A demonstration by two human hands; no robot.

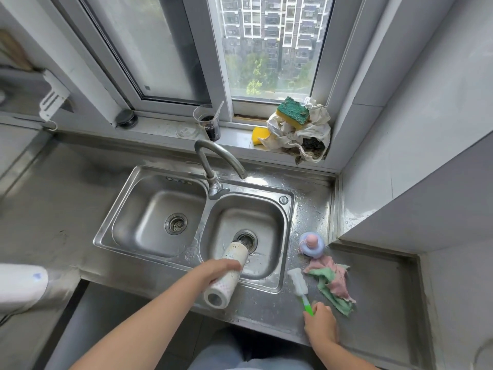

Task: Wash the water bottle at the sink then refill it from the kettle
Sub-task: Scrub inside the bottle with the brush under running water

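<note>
My left hand (pixel 218 271) grips a white patterned water bottle (pixel 226 276), tipped mouth-down over the right basin of the steel double sink (pixel 289 206), its mouth near the drain (pixel 245 240). My right hand (pixel 321 323) is closed on the green handle of a white bottle brush (pixel 298 283) that lies on the wet counter right of the sink. The bottle's purple and pink lid (pixel 311 244) sits on the counter beyond the brush. The curved faucet (pixel 218 161) stands between the basins, spout over the right one, with no water running. No kettle is recognisable.
A pink and green rag (pixel 332 283) lies beside the brush. On the windowsill are sponges (pixel 292 112), a crumpled cloth, and a plastic cup (pixel 208 121) with dark contents. A white object (pixel 21 287) sits at the left edge. A wall juts out on the right.
</note>
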